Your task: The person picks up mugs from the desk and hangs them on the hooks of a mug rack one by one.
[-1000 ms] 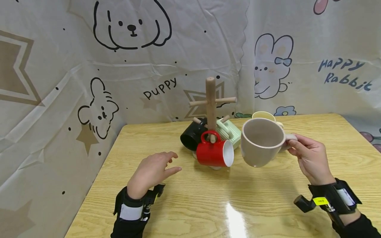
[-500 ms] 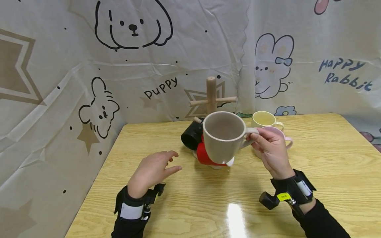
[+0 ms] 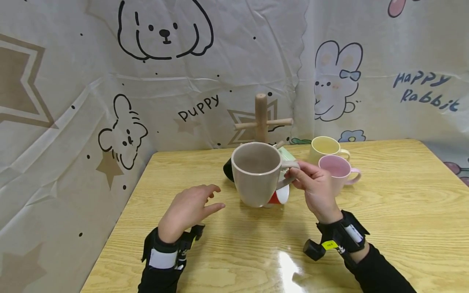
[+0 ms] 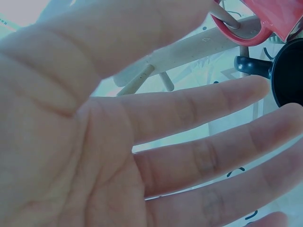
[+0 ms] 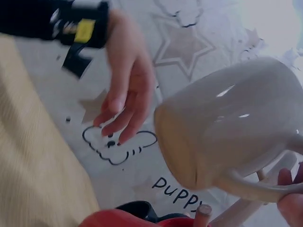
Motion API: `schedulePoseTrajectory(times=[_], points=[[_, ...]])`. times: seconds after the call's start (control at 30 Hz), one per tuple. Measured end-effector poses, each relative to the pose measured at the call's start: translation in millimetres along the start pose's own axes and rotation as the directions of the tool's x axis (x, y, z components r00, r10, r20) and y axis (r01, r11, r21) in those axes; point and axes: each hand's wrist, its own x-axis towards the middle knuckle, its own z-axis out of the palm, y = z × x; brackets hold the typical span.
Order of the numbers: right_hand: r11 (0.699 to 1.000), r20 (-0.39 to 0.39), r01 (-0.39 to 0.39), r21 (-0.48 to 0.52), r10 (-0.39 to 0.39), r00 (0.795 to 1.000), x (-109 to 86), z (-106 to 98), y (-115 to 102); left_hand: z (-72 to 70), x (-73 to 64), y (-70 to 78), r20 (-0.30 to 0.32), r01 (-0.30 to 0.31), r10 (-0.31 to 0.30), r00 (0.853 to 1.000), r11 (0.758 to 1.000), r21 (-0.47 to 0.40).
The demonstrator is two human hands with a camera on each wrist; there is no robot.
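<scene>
My right hand (image 3: 318, 189) pinches the handle of a large grey-beige mug (image 3: 253, 183), held upright above the table in front of a wooden mug tree (image 3: 261, 116). The mug overlaps most of a red mug (image 3: 282, 196) and part of a black mug (image 3: 228, 170) hanging on the tree. A pale green mug (image 3: 286, 154) shows behind it. Left of the tree, my left hand (image 3: 190, 209) hovers with relaxed, spread fingers and holds nothing. In the left wrist view, the red mug (image 4: 279, 16) hangs by its handle on a peg, beside the black mug (image 4: 289, 73).
A yellow mug (image 3: 325, 146) and a pink mug (image 3: 337, 173) stand on the wooden table (image 3: 403, 195) right of the tree. Two upper pegs (image 3: 280, 122) on the tree carry nothing. A printed cloth (image 3: 183, 81) hangs behind the table.
My right hand has carried the grey-beige mug leftward, from beside the tree to in front of it, bringing the pink mug into view. My left hand has stayed about where it was.
</scene>
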Motion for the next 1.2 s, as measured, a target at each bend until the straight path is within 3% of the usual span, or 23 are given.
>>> schedulePoseTrajectory(times=[0.1, 0.23, 0.43, 0.5, 0.57, 0.6, 0.63, 0.67, 0.7, 0.77, 0.8, 0.83, 0.87, 0.9, 1.0, 1.07, 1.2], points=[[0.999, 0.02, -0.02, -0.036, 0.021, 1.0, -2.6, 0.0, -2.3, 0.1, 0.4, 0.5, -0.004, 0.005, -0.005, 1.0, 1.0, -0.004], [0.992, 0.07, -0.117, -0.038, 0.12, 0.99, -5.4, -0.4, -9.0, -0.4, 0.5, 1.6, -0.017, 0.019, -0.019, 1.0, 1.0, -0.009], [0.952, 0.163, -0.305, 0.01, 0.299, 0.94, -8.8, -3.0, -17.9, -0.7, 1.6, 1.5, -0.064, 0.028, -0.031, 0.997, 0.999, -0.04], [0.945, 0.179, -0.325, 0.019, 0.317, 0.931, -9.7, -3.2, -18.9, -0.8, 3.3, 1.3, -0.099, 0.04, -0.052, 0.994, 0.992, -0.123], [0.95, 0.183, -0.311, 0.01, 0.304, 0.935, -10.6, -2.7, -18.9, -1.7, 4.5, 1.5, -0.139, 0.043, -0.088, 0.986, 0.954, -0.296], [0.955, 0.181, -0.297, 0.002, 0.292, 0.939, -11.2, -2.5, -18.7, -2.1, 5.2, 2.1, -0.15, 0.029, -0.101, 0.983, 0.907, -0.421], [0.961, 0.186, -0.276, 0.006, 0.27, 0.945, -11.6, -2.4, -17.9, -2.2, 5.5, 3.3, -0.155, 0.003, -0.108, 0.982, 0.829, -0.56], [0.964, 0.183, -0.265, 0.0, 0.26, 0.948, -12.2, -1.8, -17.4, -1.9, 5.5, 5.0, -0.155, -0.034, -0.105, 0.982, 0.715, -0.699], [0.967, 0.182, -0.253, -0.005, 0.25, 0.951, -12.8, -1.3, -16.6, -1.2, 5.2, 7.0, -0.144, -0.065, -0.093, 0.985, 0.571, -0.818], [0.971, 0.179, -0.238, -0.021, 0.238, 0.955, -14.2, 0.4, -15.3, 2.0, 4.4, 12.5, -0.105, -0.092, -0.034, 0.994, 0.276, -0.957], [0.972, 0.179, -0.235, -0.026, 0.235, 0.955, -14.9, 1.4, -14.6, 4.4, 4.2, 15.8, -0.084, -0.084, 0.004, 0.996, 0.154, -0.984], [0.972, 0.18, -0.234, -0.029, 0.236, 0.955, -15.5, 2.5, -13.9, 7.1, 3.8, 19.1, -0.065, -0.067, 0.041, 0.997, 0.07, -0.995], [0.969, 0.172, -0.243, -0.044, 0.247, 0.954, -16.4, 3.9, -13.6, 10.1, 3.6, 22.4, -0.044, -0.046, 0.065, 0.997, 0.019, -0.999], [0.969, 0.173, -0.239, -0.055, 0.245, 0.954, -17.0, 5.0, -12.8, 12.9, 3.7, 25.7, -0.026, -0.026, 0.079, 0.997, -0.005, -1.0], [0.969, 0.162, -0.234, -0.084, 0.245, 0.956, -18.4, 8.0, -10.7, 20.0, 5.0, 34.1, 0.011, 0.012, 0.054, 0.998, -0.027, -1.0], [0.968, 0.152, -0.229, -0.101, 0.242, 0.958, -19.2, 9.4, -9.6, 23.3, 6.6, 39.0, 0.032, 0.032, -0.002, 0.999, -0.033, -0.999], [0.966, 0.128, -0.226, -0.127, 0.242, 0.962, -20.3, 10.8, -8.2, 26.0, 8.5, 46.0, 0.06, 0.054, -0.088, 0.994, -0.068, -0.996]])
